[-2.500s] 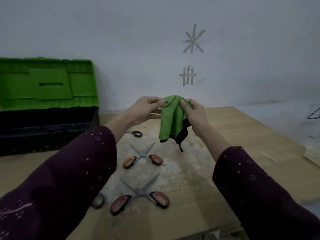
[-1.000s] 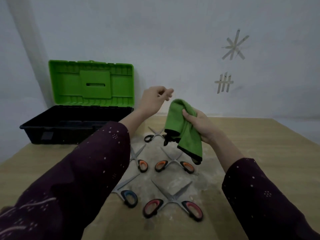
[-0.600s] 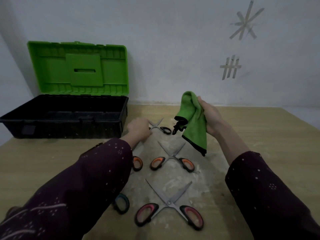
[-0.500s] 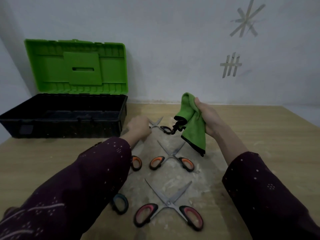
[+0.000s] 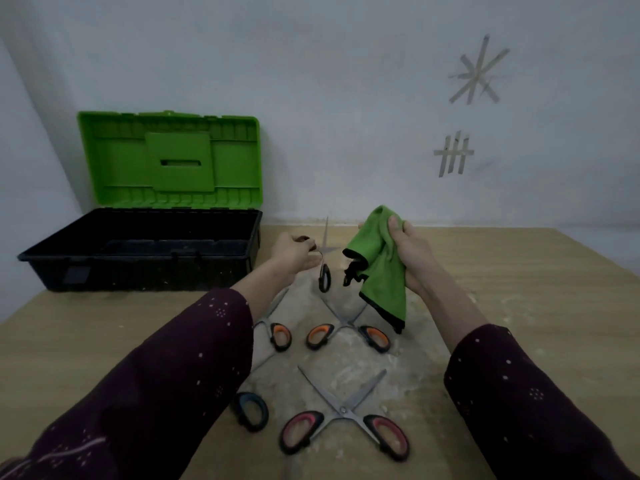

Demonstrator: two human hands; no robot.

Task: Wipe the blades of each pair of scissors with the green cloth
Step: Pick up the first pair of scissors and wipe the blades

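My left hand (image 5: 293, 253) holds an open pair of black-handled scissors (image 5: 324, 261) lifted off the table, one blade pointing up, one handle loop hanging down. My right hand (image 5: 408, 252) grips the bunched green cloth (image 5: 379, 268), which hangs just right of those scissors without touching them. On the table lie open scissors with orange handles (image 5: 346, 332), open scissors with red handles (image 5: 343, 431), another orange-handled pair (image 5: 277, 329) and a blue-handled pair (image 5: 251, 408), both partly hidden by my left sleeve.
A black toolbox (image 5: 145, 249) with its green lid (image 5: 169, 159) raised stands at the back left of the wooden table (image 5: 519, 289). A whitish, dusty patch covers the table under the scissors. The wall behind carries tape marks.
My left hand let go of the cloth, reached down to the farthest scissors and lifted them off the table. My right hand kept the cloth, holding it near the raised scissors.
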